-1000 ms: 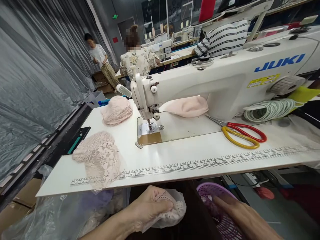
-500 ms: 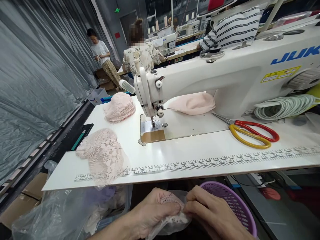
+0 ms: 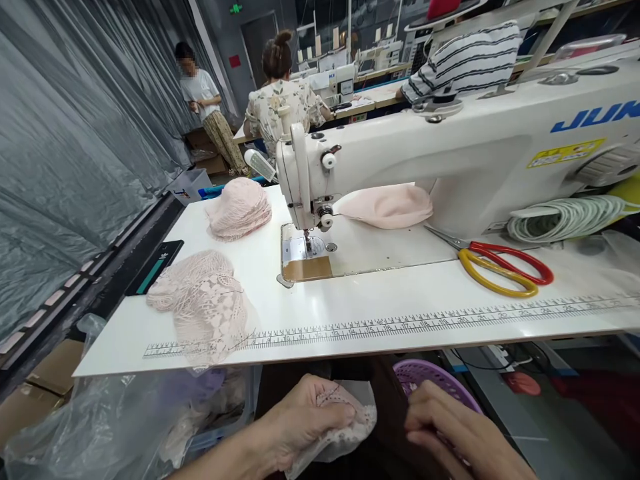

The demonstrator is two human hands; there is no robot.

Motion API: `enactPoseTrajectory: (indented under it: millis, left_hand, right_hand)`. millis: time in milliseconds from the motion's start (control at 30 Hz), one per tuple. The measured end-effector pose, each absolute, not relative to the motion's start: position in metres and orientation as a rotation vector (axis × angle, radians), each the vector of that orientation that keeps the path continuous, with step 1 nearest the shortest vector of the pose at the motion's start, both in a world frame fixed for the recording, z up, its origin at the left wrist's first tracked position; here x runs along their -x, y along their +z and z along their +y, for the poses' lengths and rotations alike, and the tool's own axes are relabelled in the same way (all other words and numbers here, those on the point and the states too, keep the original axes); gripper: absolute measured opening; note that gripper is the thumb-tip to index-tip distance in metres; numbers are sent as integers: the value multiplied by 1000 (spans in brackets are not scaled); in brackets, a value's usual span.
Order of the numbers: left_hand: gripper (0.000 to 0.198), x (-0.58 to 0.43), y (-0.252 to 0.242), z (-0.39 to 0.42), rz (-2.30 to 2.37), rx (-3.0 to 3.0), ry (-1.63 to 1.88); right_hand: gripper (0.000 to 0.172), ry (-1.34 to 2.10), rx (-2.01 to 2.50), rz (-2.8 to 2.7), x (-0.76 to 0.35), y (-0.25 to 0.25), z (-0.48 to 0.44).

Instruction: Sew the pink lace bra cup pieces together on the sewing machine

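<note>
Overall, the view is filled by a white desk [image 3: 360, 313] on which a sewing machine [image 3: 450, 147] is mounted, with a heap of pink lace [image 3: 205, 307] laid near its front left corner. Below the desk's front edge, both hands are seen low, close to the body. A purple basket [image 3: 435, 377] is placed under the desk to the right. The right hand [image 3: 465, 437] is held over its near rim with the fingers curled leftward, and it cannot be told whether anything is pinched in them. The left hand [image 3: 295, 423] is closed on a small lace piece [image 3: 350, 427], which is bunched under the thumb and fingertips with its free edge spilling to the right. The lace piece is thus found just left of the right fingers, with a narrow gap between them. It is touched only by the left hand, which is much the nearer of the two.
</note>
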State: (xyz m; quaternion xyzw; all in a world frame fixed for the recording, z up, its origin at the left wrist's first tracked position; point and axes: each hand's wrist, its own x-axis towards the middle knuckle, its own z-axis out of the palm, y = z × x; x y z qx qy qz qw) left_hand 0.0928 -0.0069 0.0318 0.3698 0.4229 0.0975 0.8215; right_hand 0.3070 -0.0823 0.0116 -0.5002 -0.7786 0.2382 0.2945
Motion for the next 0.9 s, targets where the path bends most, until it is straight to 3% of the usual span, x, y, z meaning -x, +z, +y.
enactPoseTrajectory:
  millis: [400,533,700,800,900]
  left_hand:
    - [50,-99,41,-13,878,-799,224]
    - [46,-92,36,-11,958,-822,208]
    - [37,-85,34,-5,981,-849,153]
    - [30,-85,34,-4,944,-863,107]
    - [33,-83,35,-4,896,-909,114]
  right_hand:
    - [21,265,1284,-2144,-265,7,-75]
    - [22,346,1536,-2152,-297,-11,-81]
    - [28,195,1653,-2168,-359,-36,-96]
    - [31,445,1566,-2120,-353,-24,-98]
    - [49,1073,1370,-1944,-318,1,-83]
